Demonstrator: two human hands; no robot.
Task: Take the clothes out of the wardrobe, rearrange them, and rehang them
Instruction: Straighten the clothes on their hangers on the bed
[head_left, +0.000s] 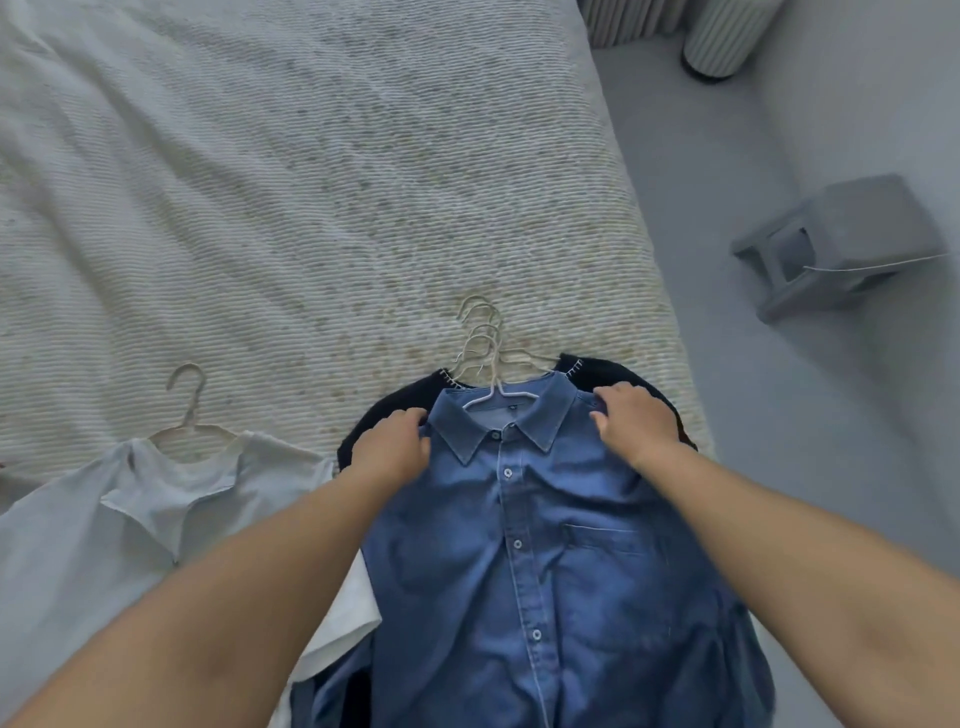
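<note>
A bed (291, 197) with a ribbed, off-white cover fills the upper left and middle of the frame; its right edge runs diagonally down from the top centre, and grey floor (831, 415) lies beyond it.

The left hand (390, 448) sits at lower centre on the left shoulder of a blue denim shirt (540, 551), fingers curled and pinching the cloth beside the collar. The right hand (635, 420) grips the other shoulder the same way, fingers bent over the seam. Both forearms reach in from the bottom corners.

Most of the bed above and left of the hands is bare cover. The pile lies close to the bed's right edge. On the floor at right stand a small grey stool (836, 244) and, at the top, a ribbed round bin (722, 36).

The shirt is buttoned, collar flat, one chest pocket, and lies on top of a stack of clothes with a dark garment (631, 376) showing beneath. Several white hangers (480, 343) fan out above the collar. At lower left a white top (156, 509) lies apart on its own hanger (189, 410).
</note>
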